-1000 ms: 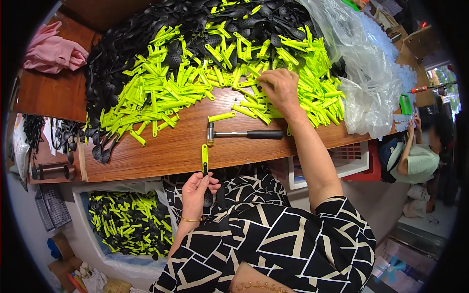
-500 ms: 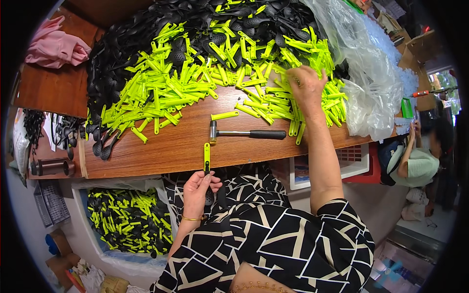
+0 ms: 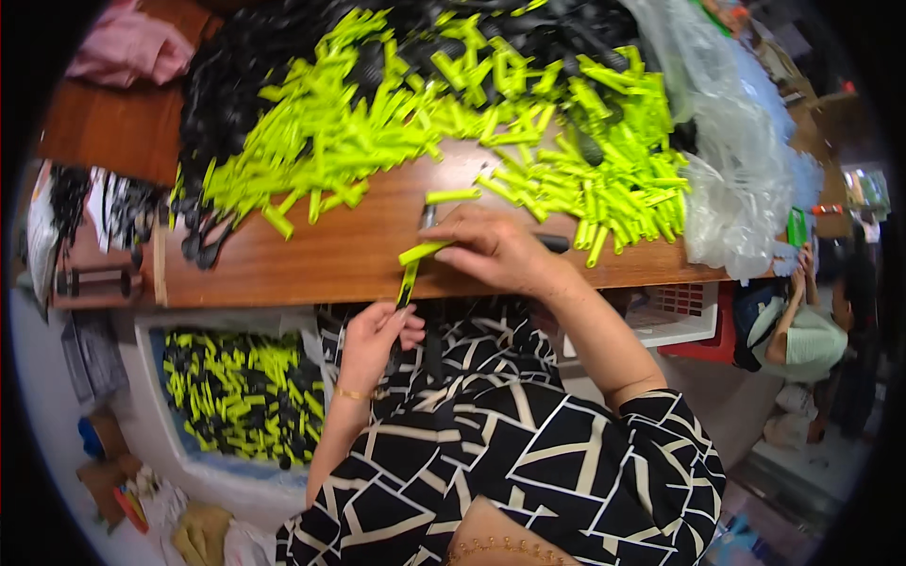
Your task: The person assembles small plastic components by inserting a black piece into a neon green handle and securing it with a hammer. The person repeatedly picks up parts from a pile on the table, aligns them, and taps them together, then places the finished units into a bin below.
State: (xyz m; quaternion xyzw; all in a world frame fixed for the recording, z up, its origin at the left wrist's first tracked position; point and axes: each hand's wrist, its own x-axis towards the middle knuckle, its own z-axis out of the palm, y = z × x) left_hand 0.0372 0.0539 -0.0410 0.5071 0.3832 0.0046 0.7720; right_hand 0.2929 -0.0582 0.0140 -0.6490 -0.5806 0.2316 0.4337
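Observation:
My left hand (image 3: 370, 340) pinches the dark lower part of a spoon handle (image 3: 409, 283) standing over the table's front edge, with lime-green and black showing on it. Between the thumb and fingers of my right hand (image 3: 500, 255) is a loose lime-green handle piece (image 3: 422, 252), held across the top of that handle; whether they touch I cannot tell. Under my right hand lies a hammer (image 3: 554, 243), mostly covered. One single green piece (image 3: 453, 196) rests just beyond it. Heaped past that are many lime-green handle pieces (image 3: 368, 141) and black perforated spoons (image 3: 222, 113).
Below the table at left stands a bin (image 3: 156, 377) full of green-and-black pieces. Clear plastic sheeting (image 3: 741, 198) covers the right end. A white basket (image 3: 698, 325) sits under the table at right. Pink cloth (image 3: 132, 47) lies far left; a person (image 3: 816, 330) works at right.
My right hand has come from the green heap back toward my left hand, bringing a green piece and covering much of the hammer. My left hand keeps its hold. The whole view has shifted slightly.

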